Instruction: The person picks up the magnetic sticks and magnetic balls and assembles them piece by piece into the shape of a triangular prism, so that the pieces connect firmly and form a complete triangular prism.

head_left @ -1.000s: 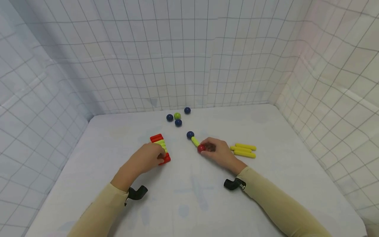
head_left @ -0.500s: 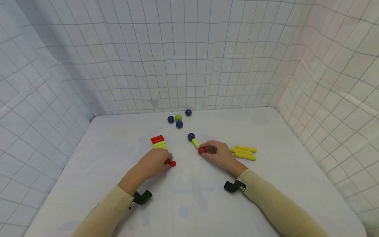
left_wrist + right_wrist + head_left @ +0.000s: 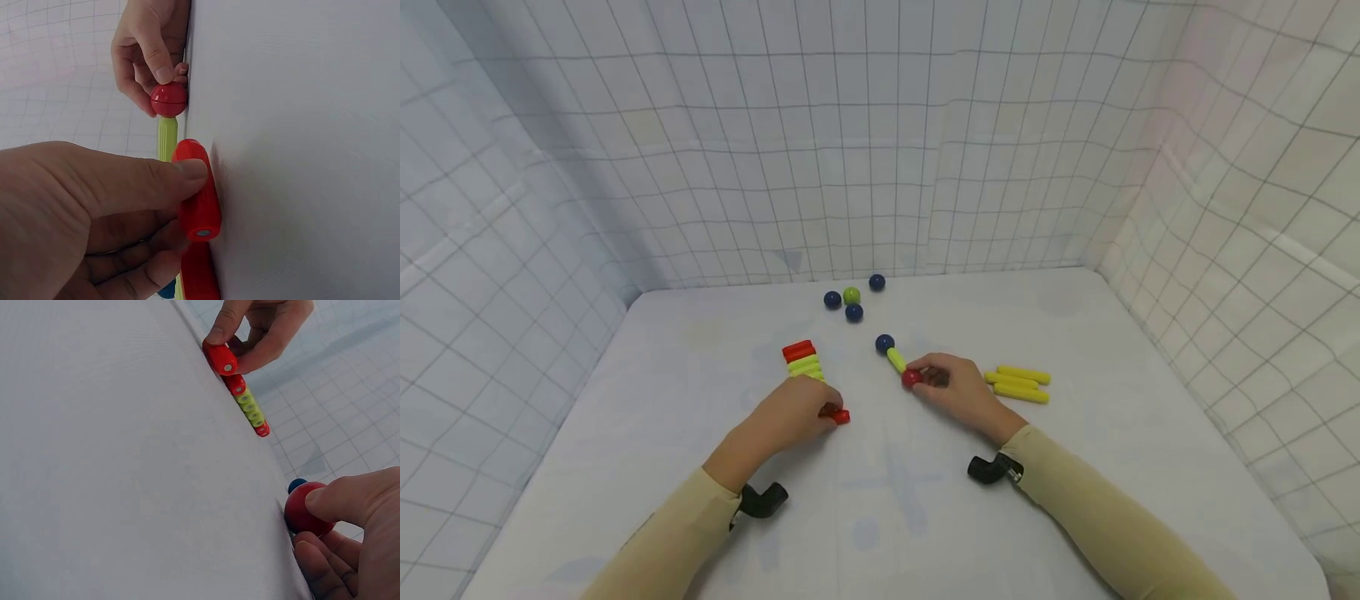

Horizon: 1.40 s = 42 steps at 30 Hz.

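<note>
My left hand [image 3: 790, 414] pinches a short red magnetic rod [image 3: 201, 209] between thumb and fingers; a grey metal disc shows in its end. Beside that hand lies a row of rods, with red rods [image 3: 798, 351] at the far end and yellow-green rods [image 3: 805, 367] in the middle. Another red rod [image 3: 235, 383] of the row lies right by the held one. My right hand [image 3: 961, 393] grips a red ball [image 3: 912, 378] at the table. From this ball a yellow-green rod [image 3: 896, 360] runs to a dark blue ball [image 3: 885, 343], forming one line.
Toward the back of the white table [image 3: 880, 533] sit a green ball [image 3: 852, 296] and dark blue balls [image 3: 853, 312]. Several yellow rods [image 3: 1021, 384] lie to the right of my right hand. Grid-patterned cloth [image 3: 850, 150] walls the back and sides.
My left hand has moved right and slightly toward me, drawing a red rod away from the row's near end. The right hand keeps its grip on the red ball.
</note>
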Each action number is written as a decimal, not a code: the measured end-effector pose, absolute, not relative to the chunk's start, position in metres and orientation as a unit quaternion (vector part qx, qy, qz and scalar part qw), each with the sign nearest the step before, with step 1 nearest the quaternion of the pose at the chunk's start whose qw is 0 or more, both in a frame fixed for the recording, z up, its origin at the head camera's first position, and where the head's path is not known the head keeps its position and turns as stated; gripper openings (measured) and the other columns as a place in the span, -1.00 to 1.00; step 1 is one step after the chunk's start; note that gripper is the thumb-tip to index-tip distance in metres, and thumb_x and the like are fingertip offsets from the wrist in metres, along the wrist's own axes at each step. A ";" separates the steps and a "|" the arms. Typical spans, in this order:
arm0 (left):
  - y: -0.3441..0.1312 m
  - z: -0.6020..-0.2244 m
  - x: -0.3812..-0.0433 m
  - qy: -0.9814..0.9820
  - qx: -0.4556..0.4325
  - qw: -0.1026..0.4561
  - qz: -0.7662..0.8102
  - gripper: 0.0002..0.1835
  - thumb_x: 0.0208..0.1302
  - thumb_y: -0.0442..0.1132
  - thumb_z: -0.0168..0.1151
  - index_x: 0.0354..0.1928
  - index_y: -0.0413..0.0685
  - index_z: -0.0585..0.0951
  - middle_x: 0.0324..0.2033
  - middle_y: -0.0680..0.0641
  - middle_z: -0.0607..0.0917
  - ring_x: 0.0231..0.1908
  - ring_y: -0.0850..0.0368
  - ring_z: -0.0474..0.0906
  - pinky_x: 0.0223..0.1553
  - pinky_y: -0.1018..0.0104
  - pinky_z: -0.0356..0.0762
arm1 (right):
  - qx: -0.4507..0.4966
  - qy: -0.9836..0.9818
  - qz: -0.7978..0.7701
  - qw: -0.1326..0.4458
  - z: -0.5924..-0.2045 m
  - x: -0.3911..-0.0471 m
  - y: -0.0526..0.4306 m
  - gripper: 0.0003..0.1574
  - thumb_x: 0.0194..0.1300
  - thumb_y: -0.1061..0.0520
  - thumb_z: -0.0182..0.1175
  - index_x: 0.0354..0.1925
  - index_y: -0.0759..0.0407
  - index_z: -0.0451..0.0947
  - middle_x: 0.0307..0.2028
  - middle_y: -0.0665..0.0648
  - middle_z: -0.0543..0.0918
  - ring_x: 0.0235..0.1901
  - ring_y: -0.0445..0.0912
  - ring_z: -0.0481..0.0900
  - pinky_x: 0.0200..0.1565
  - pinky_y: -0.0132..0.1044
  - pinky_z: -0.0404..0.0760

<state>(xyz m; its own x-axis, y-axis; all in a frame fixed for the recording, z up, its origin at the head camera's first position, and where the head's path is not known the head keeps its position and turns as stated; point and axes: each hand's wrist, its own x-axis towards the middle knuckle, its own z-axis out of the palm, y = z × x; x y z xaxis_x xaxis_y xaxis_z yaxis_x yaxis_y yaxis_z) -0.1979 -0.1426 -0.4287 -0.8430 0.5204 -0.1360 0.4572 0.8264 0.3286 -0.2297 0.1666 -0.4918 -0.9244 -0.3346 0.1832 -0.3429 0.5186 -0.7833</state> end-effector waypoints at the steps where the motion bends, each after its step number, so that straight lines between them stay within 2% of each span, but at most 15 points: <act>1: -0.142 -0.429 -0.199 0.949 0.260 0.107 0.145 -0.78 0.32 -0.25 0.60 -0.02 -0.03 0.84 -0.34 0.14 0.71 -0.29 0.16 0.55 -0.11 0.22 0.65 | 0.194 -0.871 0.452 0.004 -0.491 -0.230 0.166 -0.64 0.42 0.14 0.48 0.14 -0.13 0.78 -0.13 -0.12 0.75 -0.17 -0.15 0.68 -0.02 -0.13 0.69; 15: -0.130 -0.409 -0.213 0.936 0.283 0.068 0.200 -0.76 0.33 -0.28 0.58 0.02 -0.03 0.83 -0.26 0.12 0.75 -0.22 0.16 0.61 -0.07 0.24 0.69 | 0.188 -0.872 0.452 -0.001 -0.491 -0.229 0.166 -0.63 0.42 0.14 0.48 0.15 -0.13 0.78 -0.09 -0.12 0.75 -0.14 -0.15 0.68 0.00 -0.14 0.70; 23: -0.110 -0.402 -0.236 0.927 0.304 0.054 0.212 -0.76 0.37 -0.31 0.54 0.05 -0.04 0.83 -0.17 0.08 0.80 -0.13 0.09 0.66 0.05 0.14 0.69 | 0.191 -0.871 0.453 -0.001 -0.493 -0.231 0.168 -0.65 0.43 0.12 0.47 0.14 -0.16 0.77 -0.08 -0.14 0.75 -0.15 -0.14 0.69 -0.01 -0.14 0.70; 32: -0.094 -0.420 -0.257 0.929 0.300 0.066 0.204 -0.75 0.39 -0.30 0.53 0.07 -0.05 0.82 -0.17 0.07 0.78 -0.12 0.09 0.64 0.09 0.16 0.68 | 0.192 -0.869 0.456 -0.005 -0.491 -0.230 0.165 -0.66 0.45 0.11 0.47 0.15 -0.15 0.77 -0.07 -0.13 0.75 -0.14 -0.14 0.69 -0.01 -0.14 0.70; 42: -0.082 -0.433 -0.264 0.934 0.302 0.069 0.177 -0.73 0.38 -0.26 0.55 0.08 -0.01 0.83 -0.12 0.04 0.79 -0.10 0.09 0.62 0.10 0.18 0.66 | 0.199 -0.870 0.452 0.008 -0.495 -0.232 0.167 -0.66 0.44 0.12 0.48 0.14 -0.13 0.77 -0.08 -0.15 0.75 -0.16 -0.17 0.69 -0.03 -0.16 0.70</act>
